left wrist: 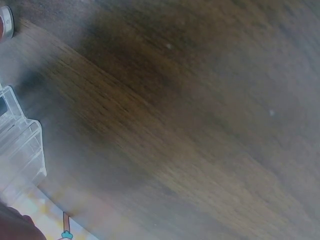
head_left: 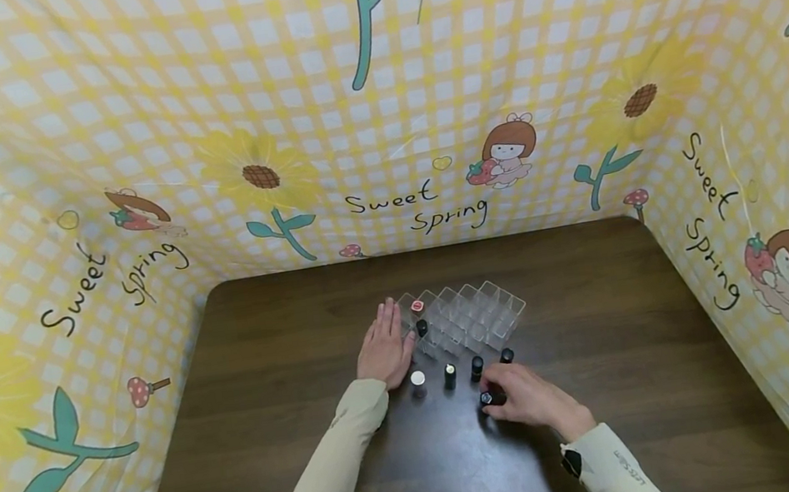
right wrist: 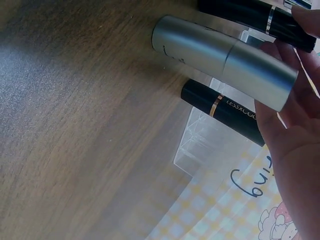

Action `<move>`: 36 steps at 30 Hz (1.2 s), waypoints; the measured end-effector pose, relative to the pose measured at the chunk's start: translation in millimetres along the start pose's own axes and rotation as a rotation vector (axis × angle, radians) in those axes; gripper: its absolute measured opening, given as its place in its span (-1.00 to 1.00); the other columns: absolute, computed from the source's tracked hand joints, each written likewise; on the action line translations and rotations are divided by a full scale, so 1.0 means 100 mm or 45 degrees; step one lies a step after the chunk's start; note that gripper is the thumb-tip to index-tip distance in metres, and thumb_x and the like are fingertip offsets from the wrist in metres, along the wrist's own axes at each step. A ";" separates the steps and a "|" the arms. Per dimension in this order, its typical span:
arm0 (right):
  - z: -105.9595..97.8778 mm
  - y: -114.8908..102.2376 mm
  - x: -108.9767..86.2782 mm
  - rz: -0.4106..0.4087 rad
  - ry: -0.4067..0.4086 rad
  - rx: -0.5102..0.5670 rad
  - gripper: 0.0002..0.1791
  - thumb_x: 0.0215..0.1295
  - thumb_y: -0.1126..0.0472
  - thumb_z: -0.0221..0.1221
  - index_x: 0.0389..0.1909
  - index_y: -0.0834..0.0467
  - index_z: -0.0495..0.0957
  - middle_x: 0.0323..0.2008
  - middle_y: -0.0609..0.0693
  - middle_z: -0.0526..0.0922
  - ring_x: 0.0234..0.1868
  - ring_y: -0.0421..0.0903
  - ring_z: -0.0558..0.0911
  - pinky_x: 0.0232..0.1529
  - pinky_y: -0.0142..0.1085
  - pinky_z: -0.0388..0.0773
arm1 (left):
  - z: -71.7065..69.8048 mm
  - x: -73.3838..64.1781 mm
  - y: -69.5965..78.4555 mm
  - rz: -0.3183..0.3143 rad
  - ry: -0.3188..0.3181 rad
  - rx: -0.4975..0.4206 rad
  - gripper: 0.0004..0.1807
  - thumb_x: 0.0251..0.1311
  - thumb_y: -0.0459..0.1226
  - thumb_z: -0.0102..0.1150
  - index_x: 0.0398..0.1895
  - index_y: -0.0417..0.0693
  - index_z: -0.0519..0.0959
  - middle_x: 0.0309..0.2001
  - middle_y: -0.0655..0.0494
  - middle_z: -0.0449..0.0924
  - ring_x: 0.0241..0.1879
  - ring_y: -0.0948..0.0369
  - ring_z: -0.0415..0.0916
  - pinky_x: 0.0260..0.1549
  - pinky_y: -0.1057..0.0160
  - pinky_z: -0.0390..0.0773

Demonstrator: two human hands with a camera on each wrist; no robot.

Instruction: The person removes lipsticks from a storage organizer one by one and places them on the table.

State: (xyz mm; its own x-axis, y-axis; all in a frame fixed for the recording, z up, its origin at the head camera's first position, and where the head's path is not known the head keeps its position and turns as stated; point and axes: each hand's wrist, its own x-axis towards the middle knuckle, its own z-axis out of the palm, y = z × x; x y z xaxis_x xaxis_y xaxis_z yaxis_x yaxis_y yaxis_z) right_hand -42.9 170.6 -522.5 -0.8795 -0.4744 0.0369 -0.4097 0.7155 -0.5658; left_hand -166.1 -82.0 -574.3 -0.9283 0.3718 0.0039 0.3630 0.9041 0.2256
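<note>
My right hand (head_left: 529, 397) pinches a dark lipstick tube (head_left: 492, 398) low over the table, in front of a row of standing tubes. Close by its fingers in the right wrist view are a silver tube (right wrist: 222, 60), a black lipstick with a silver band (right wrist: 245, 14) and a black one with a gold band (right wrist: 225, 110); I cannot tell which of these is held. With fingers straight, my left hand (head_left: 384, 348) lies against the left end of a clear compartment organizer (head_left: 498, 311). A red-topped tube (head_left: 417, 307) and a black tube (head_left: 421, 328) sit in the organizer's left compartments.
Along the organizer's near side stand a white-capped tube (head_left: 418, 381), a dark tube with a pale top (head_left: 450, 375) and two black tubes, one mid-row (head_left: 477, 367), one at right (head_left: 507, 356). Yellow checked cloth (head_left: 363, 133) walls the brown table (head_left: 285, 328) behind and at both sides.
</note>
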 end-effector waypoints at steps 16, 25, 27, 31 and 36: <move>-0.01 0.01 0.00 0.045 -0.031 -0.003 -0.71 0.07 0.13 0.38 -0.21 0.12 0.58 -0.21 -0.11 0.63 -0.21 -0.20 0.57 -0.14 -0.23 0.57 | -0.05 0.00 0.02 0.004 -0.032 -0.033 -0.28 0.49 0.04 -0.41 0.54 -0.17 -0.16 0.57 -0.04 -0.29 0.56 0.05 -0.30 0.50 0.07 -0.08; 0.00 0.02 -0.01 0.037 -0.016 -0.008 -0.71 0.07 0.14 0.38 -0.21 0.12 0.59 -0.22 -0.11 0.64 -0.23 -0.21 0.57 -0.16 -0.25 0.57 | -0.04 0.00 0.03 0.006 -0.003 -0.044 -0.29 0.48 0.02 -0.37 0.53 -0.19 -0.10 0.57 -0.06 -0.24 0.56 0.03 -0.25 0.49 0.06 -0.03; 0.00 0.02 -0.01 0.033 -0.015 -0.008 -0.72 0.07 0.14 0.38 -0.21 0.12 0.59 -0.22 -0.10 0.64 -0.23 -0.21 0.57 -0.16 -0.25 0.58 | -0.04 0.00 0.02 0.002 -0.007 -0.035 -0.29 0.48 0.02 -0.38 0.53 -0.19 -0.11 0.57 -0.05 -0.25 0.56 0.03 -0.25 0.49 0.06 -0.03; -0.01 0.01 -0.01 0.044 -0.028 0.005 -0.71 0.08 0.13 0.38 -0.20 0.12 0.58 -0.20 -0.09 0.64 -0.21 -0.19 0.58 -0.13 -0.23 0.58 | -0.03 0.00 0.02 0.004 -0.022 -0.029 -0.28 0.49 0.03 -0.39 0.54 -0.18 -0.14 0.57 -0.04 -0.27 0.56 0.03 -0.26 0.49 0.05 -0.04; -0.03 0.01 -0.01 0.044 -0.013 0.017 -0.72 0.11 0.10 0.36 -0.21 0.12 0.59 -0.23 -0.11 0.63 -0.24 -0.22 0.56 -0.18 -0.28 0.56 | -0.02 0.00 0.01 0.012 -0.005 -0.028 -0.29 0.48 0.02 -0.38 0.53 -0.19 -0.11 0.57 -0.06 -0.24 0.56 0.04 -0.27 0.49 0.06 -0.03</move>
State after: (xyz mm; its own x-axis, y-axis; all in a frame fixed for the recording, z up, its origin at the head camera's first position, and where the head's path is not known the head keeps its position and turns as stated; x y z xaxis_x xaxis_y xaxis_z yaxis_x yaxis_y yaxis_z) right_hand -43.0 173.0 -520.4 -0.8905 -0.4549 0.0088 -0.3760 0.7247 -0.5775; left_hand -166.3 -81.5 -572.0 -0.9246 0.3808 0.0021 0.3695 0.8958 0.2471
